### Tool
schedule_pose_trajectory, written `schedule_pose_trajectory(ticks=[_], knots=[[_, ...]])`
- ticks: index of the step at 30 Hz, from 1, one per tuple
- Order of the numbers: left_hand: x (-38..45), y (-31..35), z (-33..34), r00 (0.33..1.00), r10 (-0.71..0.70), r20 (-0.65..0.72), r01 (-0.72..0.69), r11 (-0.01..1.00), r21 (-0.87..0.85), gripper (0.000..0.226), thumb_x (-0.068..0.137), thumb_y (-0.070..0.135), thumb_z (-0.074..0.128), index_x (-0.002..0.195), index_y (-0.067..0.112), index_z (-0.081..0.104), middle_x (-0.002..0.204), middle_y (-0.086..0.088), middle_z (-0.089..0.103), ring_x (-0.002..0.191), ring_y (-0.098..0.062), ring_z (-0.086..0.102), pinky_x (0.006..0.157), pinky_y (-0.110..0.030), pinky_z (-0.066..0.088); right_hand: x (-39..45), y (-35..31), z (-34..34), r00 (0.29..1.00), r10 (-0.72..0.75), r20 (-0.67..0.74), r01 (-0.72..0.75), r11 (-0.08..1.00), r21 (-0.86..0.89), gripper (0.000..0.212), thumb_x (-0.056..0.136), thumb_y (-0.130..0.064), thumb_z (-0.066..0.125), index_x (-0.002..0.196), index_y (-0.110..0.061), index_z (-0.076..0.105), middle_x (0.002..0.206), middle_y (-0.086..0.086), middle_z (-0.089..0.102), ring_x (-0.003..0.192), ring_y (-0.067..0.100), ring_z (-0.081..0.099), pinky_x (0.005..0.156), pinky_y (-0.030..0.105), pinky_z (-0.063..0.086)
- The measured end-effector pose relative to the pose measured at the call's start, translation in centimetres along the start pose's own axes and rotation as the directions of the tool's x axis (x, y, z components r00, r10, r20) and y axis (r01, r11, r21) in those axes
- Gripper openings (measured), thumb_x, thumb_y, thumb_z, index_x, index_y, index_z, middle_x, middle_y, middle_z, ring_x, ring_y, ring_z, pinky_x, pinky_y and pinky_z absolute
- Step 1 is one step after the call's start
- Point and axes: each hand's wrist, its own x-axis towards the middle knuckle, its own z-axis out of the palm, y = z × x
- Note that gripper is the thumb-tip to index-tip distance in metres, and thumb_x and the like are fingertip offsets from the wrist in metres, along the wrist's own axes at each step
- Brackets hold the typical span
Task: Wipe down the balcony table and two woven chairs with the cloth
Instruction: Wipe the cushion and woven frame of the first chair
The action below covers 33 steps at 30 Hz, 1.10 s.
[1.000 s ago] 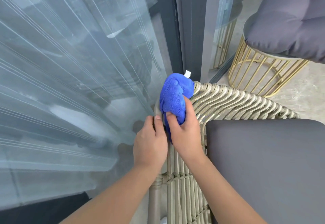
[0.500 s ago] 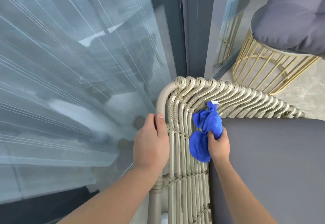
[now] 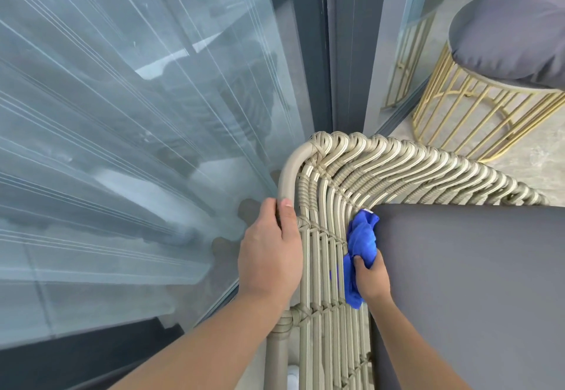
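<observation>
Blue, bunched and single, the cloth (image 3: 360,246) is pressed against the inner face of the woven chair's (image 3: 397,169) side, wedged between the beige wicker strands and the near left corner of the grey seat cushion (image 3: 474,291). One woven chair shows here, with one cushion on it; the second chair and the table are not identifiable in this view. Two hands are in sight. The right hand (image 3: 373,279) grasps the lower part of the cloth, fingers curled round the folds, with the cloth's upper end and small white tag poking up toward the far side. The left hand (image 3: 269,255) clasps the smooth beige frame tube at the chair's left edge, thumb lying along the tube and fingers wrapped round its outer side.

To the far right stands one gold wire stool (image 3: 477,120) carrying one plump grey pad (image 3: 507,41), well apart from the chair on pale stone flooring (image 3: 535,172). Left of everything runs a large glass pane (image 3: 122,145), with a dark vertical frame post (image 3: 324,53) at the far middle.

Against half a second ago, the cloth and right hand have slid nearer and a little lower along the wicker, tight beside the cushion's edge, where before the cloth sat higher at the cushion's far corner. A second ago the cloth was up on the curved top corner of the frame. The left hand has kept its hold on the tube throughout.
</observation>
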Motion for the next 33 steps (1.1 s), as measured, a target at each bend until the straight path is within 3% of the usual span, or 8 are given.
schedule_pose_trajectory(ticks=[5, 8, 15, 23, 26, 29, 33], knots=[[0.0, 0.3, -0.1, 1.000, -0.009, -0.005, 0.010, 1.000, 0.026, 0.055, 0.090, 0.073, 0.013, 0.087, 0.031, 0.047, 0.075, 0.003, 0.060, 0.070, -0.030, 0.068, 0.069, -0.052, 0.056, -2.6, -2.0, 0.0, 0.993, -0.118, -0.011, 0.118, 0.992, 0.045, 0.032, 0.103, -0.018, 0.055, 0.135, -0.023, 0.053, 0.120, -0.005, 0.066, 0.117, 0.025, 0.061, 0.095, 0.035, 0.043], [-0.1, 0.5, -0.3, 1.000, -0.018, -0.003, 0.018, 0.999, 0.041, 0.052, 0.091, 0.071, 0.014, 0.085, 0.030, 0.046, 0.074, 0.003, 0.059, 0.071, -0.030, 0.068, 0.070, -0.052, 0.055, -4.7, -3.1, 0.3, 0.975, -0.223, -0.026, 0.223, 0.974, 0.024, 0.044, 0.101, -0.024, 0.058, 0.144, -0.023, 0.050, 0.134, -0.004, 0.062, 0.122, 0.019, 0.059, 0.106, 0.042, 0.047], [0.1, 0.7, -0.3, 0.999, -0.036, -0.013, 0.037, 0.997, 0.062, 0.054, 0.089, 0.072, 0.013, 0.087, 0.030, 0.047, 0.080, 0.004, 0.066, 0.070, -0.033, 0.068, 0.075, -0.050, 0.055, -9.9, -6.9, -0.7, 0.930, -0.368, 0.017, 0.363, 0.923, 0.130, 0.040, 0.092, -0.038, 0.060, 0.131, -0.029, 0.060, 0.114, -0.009, 0.069, 0.104, 0.014, 0.064, 0.099, 0.047, 0.053], [0.3, 0.7, 0.0, 0.998, -0.048, -0.031, 0.051, 0.996, 0.076, 0.055, 0.088, 0.070, 0.014, 0.084, 0.026, 0.047, 0.083, 0.000, 0.069, 0.075, -0.036, 0.068, 0.080, -0.050, 0.052, -16.3, -11.4, -0.9, 0.842, -0.535, 0.063, 0.512, 0.831, 0.216, 0.052, 0.088, -0.039, 0.060, 0.139, -0.030, 0.056, 0.126, -0.004, 0.064, 0.116, 0.018, 0.062, 0.100, 0.044, 0.052], [0.3, 0.9, -0.1, 0.999, -0.024, -0.049, 0.029, 0.995, 0.099, 0.047, 0.099, 0.059, 0.024, 0.086, 0.023, 0.051, 0.083, -0.005, 0.068, 0.083, -0.037, 0.065, 0.082, -0.049, 0.050, -17.7, -12.4, -1.5, 0.832, -0.545, 0.103, 0.499, 0.817, 0.288, 0.051, 0.089, -0.035, 0.062, 0.139, -0.031, 0.056, 0.124, -0.008, 0.067, 0.113, 0.016, 0.063, 0.098, 0.041, 0.053], [0.1, 1.3, -0.4, 0.997, -0.029, -0.069, 0.035, 0.996, 0.088, 0.042, 0.105, 0.048, 0.032, 0.089, 0.017, 0.055, 0.087, -0.009, 0.068, 0.091, -0.038, 0.059, 0.082, -0.050, 0.049, -18.7, -13.2, -2.5, 0.815, -0.565, 0.133, 0.481, 0.786, 0.388, 0.039, 0.090, -0.027, 0.062, 0.129, -0.025, 0.062, 0.109, -0.010, 0.071, 0.098, 0.009, 0.066, 0.085, 0.027, 0.054], [-0.1, 1.4, -0.4, 0.998, -0.026, -0.064, 0.031, 0.996, 0.082, 0.043, 0.105, 0.050, 0.031, 0.085, 0.018, 0.051, 0.081, -0.007, 0.065, 0.089, -0.038, 0.057, 0.080, -0.050, 0.050, -18.9, -13.8, -3.4, 0.857, -0.492, 0.152, 0.345, 0.767, 0.541, 0.025, 0.095, -0.026, 0.061, 0.120, -0.024, 0.064, 0.098, -0.014, 0.072, 0.091, 0.005, 0.068, 0.079, 0.020, 0.053]])
